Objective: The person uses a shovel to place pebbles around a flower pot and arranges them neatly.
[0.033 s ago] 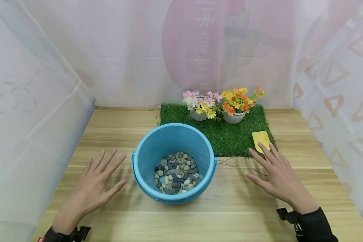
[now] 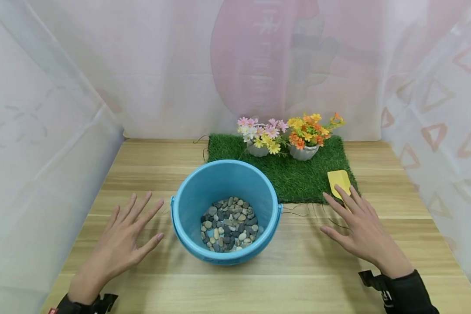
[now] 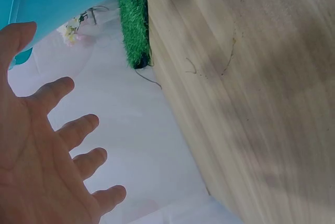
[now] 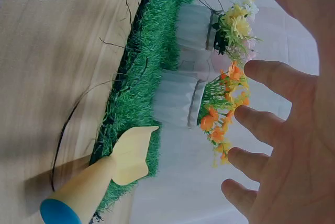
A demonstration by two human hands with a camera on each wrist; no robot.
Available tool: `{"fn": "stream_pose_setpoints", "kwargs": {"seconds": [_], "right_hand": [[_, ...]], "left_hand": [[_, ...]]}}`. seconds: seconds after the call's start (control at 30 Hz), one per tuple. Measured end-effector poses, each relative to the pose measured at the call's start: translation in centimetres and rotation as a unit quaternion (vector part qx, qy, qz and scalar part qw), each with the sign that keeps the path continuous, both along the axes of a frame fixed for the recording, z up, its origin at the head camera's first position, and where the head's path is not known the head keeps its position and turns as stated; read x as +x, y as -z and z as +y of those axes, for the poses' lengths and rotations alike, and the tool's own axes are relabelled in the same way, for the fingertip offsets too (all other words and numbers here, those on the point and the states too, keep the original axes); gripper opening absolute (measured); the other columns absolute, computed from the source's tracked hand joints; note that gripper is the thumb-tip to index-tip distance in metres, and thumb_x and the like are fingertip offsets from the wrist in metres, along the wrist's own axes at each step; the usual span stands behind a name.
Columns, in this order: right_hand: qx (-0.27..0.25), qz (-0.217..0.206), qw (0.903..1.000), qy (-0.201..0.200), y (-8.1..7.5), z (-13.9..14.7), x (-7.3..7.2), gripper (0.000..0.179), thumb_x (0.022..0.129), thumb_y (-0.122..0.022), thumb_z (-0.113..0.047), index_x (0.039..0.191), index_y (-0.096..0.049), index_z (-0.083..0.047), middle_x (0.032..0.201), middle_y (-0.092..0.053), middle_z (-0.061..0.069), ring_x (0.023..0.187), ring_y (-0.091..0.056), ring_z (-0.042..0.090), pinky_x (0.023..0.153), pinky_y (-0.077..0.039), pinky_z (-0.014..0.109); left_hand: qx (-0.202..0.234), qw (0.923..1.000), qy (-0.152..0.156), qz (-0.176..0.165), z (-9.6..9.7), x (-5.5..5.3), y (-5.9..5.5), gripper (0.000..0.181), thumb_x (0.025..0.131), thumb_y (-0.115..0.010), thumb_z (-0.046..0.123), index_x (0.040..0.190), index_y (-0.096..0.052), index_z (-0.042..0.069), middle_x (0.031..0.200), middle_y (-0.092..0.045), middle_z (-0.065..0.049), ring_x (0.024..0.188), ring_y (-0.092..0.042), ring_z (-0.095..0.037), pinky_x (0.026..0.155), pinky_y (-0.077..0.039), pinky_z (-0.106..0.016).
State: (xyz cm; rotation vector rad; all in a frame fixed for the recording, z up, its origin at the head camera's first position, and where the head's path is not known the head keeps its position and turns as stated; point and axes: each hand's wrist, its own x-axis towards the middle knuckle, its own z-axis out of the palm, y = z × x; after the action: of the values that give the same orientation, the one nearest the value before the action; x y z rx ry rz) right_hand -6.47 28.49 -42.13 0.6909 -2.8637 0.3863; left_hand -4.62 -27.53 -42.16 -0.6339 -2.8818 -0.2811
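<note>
A blue bucket with a layer of grey, black and tan pebbles in its bottom stands at mid-table. To its left, my left hand hovers with fingers spread, apart from the bucket wall and holding nothing. My right hand is spread the same way, right of the bucket. In the head view its fingertips overlap a small yellow shovel. The right wrist view shows that shovel's thick handle with a blue end, lying apart from the fingers.
Behind the bucket lies an artificial grass mat with loose dark threads at its edge. Two pots of flowers stand on it, one pink, white and yellow, one orange and yellow. Printed cloth encloses the wooden table.
</note>
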Motion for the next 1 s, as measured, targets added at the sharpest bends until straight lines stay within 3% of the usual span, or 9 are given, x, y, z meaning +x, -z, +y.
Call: {"fn": "stream_pose_setpoints", "kwargs": {"seconds": [0.13,0.27,0.33,0.43,0.5,0.57,0.63,0.77,1.0], "right_hand": [[-0.01,0.009,0.9999,0.006,0.6,0.2,0.2,0.077,0.081,-0.064,-0.051,0.145,-0.031,-0.025,0.152,-0.017,0.006,0.136,-0.01,0.034,0.104,-0.012,0.06],[-0.048,0.018,0.9968,0.062,2.2,1.2,0.7,0.071,0.081,-0.068,-0.04,0.14,-0.039,-0.012,0.138,-0.037,0.021,0.122,-0.035,0.041,0.096,-0.03,0.061],[-0.066,0.008,0.9915,0.112,3.2,1.9,1.1,0.065,0.083,-0.068,-0.035,0.133,-0.044,-0.003,0.123,-0.045,0.026,0.105,-0.045,0.041,0.083,-0.039,0.059],[-0.076,-0.021,0.9808,0.179,4.7,2.7,1.4,0.056,0.085,-0.066,-0.033,0.12,-0.046,0.006,0.1,-0.048,0.025,0.08,-0.046,0.033,0.062,-0.041,0.047],[-0.085,-0.031,0.9762,0.197,5.5,3.1,1.2,0.051,0.086,-0.066,-0.031,0.113,-0.046,0.007,0.087,-0.047,0.02,0.068,-0.042,0.028,0.054,-0.036,0.04],[-0.092,-0.031,0.9745,0.202,6.1,3.3,0.9,0.045,0.086,-0.066,-0.028,0.108,-0.047,0.006,0.078,-0.046,0.014,0.06,-0.04,0.022,0.049,-0.032,0.034],[-0.1,-0.036,0.9739,0.201,6.5,3.3,0.4,0.039,0.087,-0.065,-0.024,0.106,-0.048,0.005,0.075,-0.046,0.011,0.056,-0.038,0.019,0.047,-0.031,0.032],[-0.104,-0.066,0.9708,0.206,6.6,3.3,-0.5,0.032,0.09,-0.059,-0.02,0.108,-0.048,0.006,0.074,-0.048,0.009,0.054,-0.04,0.017,0.045,-0.033,0.031],[-0.133,-0.141,0.9566,0.217,4.5,4.2,-0.5,0.035,0.093,-0.047,-0.016,0.117,-0.04,0.008,0.075,-0.048,0.011,0.052,-0.04,0.019,0.044,-0.034,0.032]], "left_hand": [[0.021,0.9996,0.005,-0.016,-0.2,-0.8,0.0,0.068,0.087,-0.056,0.047,0.146,-0.027,0.026,0.153,-0.011,-0.002,0.136,-0.007,-0.033,0.102,-0.008,-0.064],[0.106,0.9917,0.02,-0.07,-0.2,-3.2,-1.2,0.052,0.095,-0.048,0.034,0.144,-0.033,0.021,0.147,-0.029,-0.005,0.132,-0.025,-0.033,0.1,-0.022,-0.062],[0.168,0.9783,0.041,-0.115,0.3,-5.0,-2.3,0.043,0.099,-0.044,0.03,0.14,-0.04,0.017,0.14,-0.041,-0.004,0.126,-0.037,-0.027,0.098,-0.033,-0.055],[0.254,0.9433,0.092,-0.193,2.0,-8.4,-4.1,0.037,0.101,-0.038,0.026,0.135,-0.046,0.014,0.129,-0.052,-0.003,0.116,-0.049,-0.019,0.092,-0.043,-0.045],[0.271,0.9251,0.123,-0.237,3.6,-10.5,-5.3,0.036,0.101,-0.039,0.031,0.133,-0.047,0.017,0.126,-0.054,0.0,0.111,-0.052,-0.015,0.088,-0.046,-0.04],[0.263,0.9161,0.143,-0.266,5.5,-12.3,-6.1,0.038,0.098,-0.043,0.037,0.133,-0.048,0.021,0.123,-0.055,0.001,0.107,-0.054,-0.014,0.086,-0.047,-0.038],[0.234,0.9191,0.156,-0.276,7.1,-13.6,-6.6,0.041,0.094,-0.049,0.044,0.13,-0.049,0.024,0.12,-0.056,0.003,0.104,-0.055,-0.011,0.084,-0.048,-0.035],[0.194,0.9275,0.197,-0.251,9.2,-15.3,-6.7,0.039,0.091,-0.057,0.041,0.123,-0.056,0.019,0.109,-0.06,0.003,0.093,-0.057,-0.009,0.079,-0.049,-0.033],[0.216,0.9243,0.217,-0.227,9.8,-16.0,-6.2,0.024,0.093,-0.057,0.029,0.11,-0.064,0.013,0.093,-0.064,0.004,0.077,-0.059,-0.008,0.066,-0.052,-0.034]]}}
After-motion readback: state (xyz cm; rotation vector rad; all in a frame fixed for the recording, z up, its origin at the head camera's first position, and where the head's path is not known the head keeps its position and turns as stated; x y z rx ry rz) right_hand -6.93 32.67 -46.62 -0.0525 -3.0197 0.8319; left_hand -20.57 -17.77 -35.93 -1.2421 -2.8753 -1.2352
